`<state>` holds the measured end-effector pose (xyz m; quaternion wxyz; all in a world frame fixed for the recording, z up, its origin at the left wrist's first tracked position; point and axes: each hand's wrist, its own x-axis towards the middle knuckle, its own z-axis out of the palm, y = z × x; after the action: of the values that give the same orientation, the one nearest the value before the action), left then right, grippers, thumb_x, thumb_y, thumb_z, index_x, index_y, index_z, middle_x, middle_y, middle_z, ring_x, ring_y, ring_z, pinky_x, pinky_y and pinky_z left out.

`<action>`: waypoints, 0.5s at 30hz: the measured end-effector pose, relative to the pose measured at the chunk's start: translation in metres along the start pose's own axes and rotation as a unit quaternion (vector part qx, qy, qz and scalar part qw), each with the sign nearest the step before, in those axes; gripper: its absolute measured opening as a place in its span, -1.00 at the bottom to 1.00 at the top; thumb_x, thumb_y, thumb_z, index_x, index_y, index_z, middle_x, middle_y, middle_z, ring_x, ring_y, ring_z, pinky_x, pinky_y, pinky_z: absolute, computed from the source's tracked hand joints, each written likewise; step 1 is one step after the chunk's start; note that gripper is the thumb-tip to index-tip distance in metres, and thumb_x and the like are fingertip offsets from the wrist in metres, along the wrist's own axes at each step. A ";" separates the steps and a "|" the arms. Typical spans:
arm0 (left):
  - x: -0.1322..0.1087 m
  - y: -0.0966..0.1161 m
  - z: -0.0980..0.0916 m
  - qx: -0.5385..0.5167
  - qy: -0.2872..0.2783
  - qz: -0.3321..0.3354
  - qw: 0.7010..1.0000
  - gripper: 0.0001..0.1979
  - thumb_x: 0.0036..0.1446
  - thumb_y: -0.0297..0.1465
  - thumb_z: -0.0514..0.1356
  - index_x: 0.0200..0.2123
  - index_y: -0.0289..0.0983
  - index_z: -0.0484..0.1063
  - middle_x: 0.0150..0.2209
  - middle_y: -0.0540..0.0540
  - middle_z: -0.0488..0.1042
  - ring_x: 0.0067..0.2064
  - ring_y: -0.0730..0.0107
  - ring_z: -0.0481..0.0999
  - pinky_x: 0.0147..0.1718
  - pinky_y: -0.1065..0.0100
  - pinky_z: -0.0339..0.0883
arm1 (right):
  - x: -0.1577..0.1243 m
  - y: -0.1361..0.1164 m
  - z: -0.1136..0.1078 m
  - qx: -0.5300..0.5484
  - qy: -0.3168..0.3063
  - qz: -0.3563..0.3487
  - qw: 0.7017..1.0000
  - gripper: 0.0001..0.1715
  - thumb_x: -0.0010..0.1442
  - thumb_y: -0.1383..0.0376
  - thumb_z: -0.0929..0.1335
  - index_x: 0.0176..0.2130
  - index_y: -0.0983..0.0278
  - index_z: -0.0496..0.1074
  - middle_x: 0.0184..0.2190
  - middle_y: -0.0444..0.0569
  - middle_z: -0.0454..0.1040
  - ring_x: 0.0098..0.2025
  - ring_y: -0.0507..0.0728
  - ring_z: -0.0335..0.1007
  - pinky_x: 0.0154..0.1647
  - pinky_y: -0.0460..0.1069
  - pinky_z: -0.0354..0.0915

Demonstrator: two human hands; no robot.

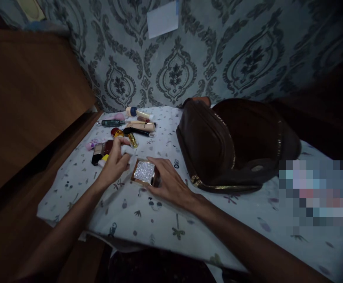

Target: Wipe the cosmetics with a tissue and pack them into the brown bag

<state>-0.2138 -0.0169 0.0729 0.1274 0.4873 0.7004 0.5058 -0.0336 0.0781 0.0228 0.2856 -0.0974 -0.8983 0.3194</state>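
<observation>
My right hand (pixel 173 182) is closed around the side of a small square box (pixel 144 171) with a glittery silver top and gold-coloured edges. The box is low over the cloth or resting on it; I cannot tell which. Just to its left, my left hand (pixel 116 159) pinches a crumpled white tissue (pixel 127 150). Close beyond that hand lie a gold tube (pixel 132 140), a black-handled brush (pixel 137 132) and a red and amber round item (pixel 117 132). A dark-based compact case (pixel 97 153) sits left of the fingers, partly hidden with a yellow item.
A brown leather bag (pixel 206 145) stands on the patterned white tablecloth (pixel 159 232), right of my hands. Tubes, including a beige one (pixel 142 126), lie near the papered wall. A wooden panel (pixel 32 106) bounds the left side. A blurred patch covers the far right.
</observation>
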 end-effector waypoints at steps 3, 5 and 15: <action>-0.003 -0.009 -0.006 0.141 -0.016 -0.034 0.989 -0.64 -0.02 -0.50 0.09 -0.12 -0.20 0.11 -0.45 0.12 0.15 -0.44 0.44 0.24 -0.41 0.37 0.17 | 0.000 0.003 0.001 0.001 0.026 -0.018 1.000 -0.12 0.06 0.39 0.43 0.29 0.19 0.09 0.16 0.14 0.31 0.21 0.32 0.23 0.22 0.33 0.25; -0.007 -0.013 -0.004 0.179 -0.046 -0.043 0.982 -0.66 0.01 -0.47 0.08 -0.11 -0.22 0.09 -0.48 0.14 0.12 -0.42 0.40 0.26 -0.37 0.34 0.18 | -0.001 0.004 0.003 0.010 0.032 -0.021 0.999 -0.07 0.06 0.43 0.42 0.31 0.16 0.03 0.18 0.12 0.27 0.23 0.30 0.23 0.24 0.30 0.25; -0.017 -0.012 0.010 0.126 -0.080 -0.066 0.987 -0.70 0.12 -0.34 0.09 -0.08 -0.24 0.14 -0.47 0.11 0.16 -0.40 0.36 0.27 -0.33 0.33 0.21 | -0.005 0.008 0.010 0.003 0.055 -0.023 0.998 0.00 0.05 0.41 0.45 0.32 0.21 -0.07 0.19 0.17 0.17 0.31 0.31 0.13 0.30 0.26 0.22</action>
<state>-0.2055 -0.0254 0.0532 0.1541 0.4910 0.7767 0.3631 -0.0357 0.0769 0.0093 0.3415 -0.0937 -0.8825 0.3095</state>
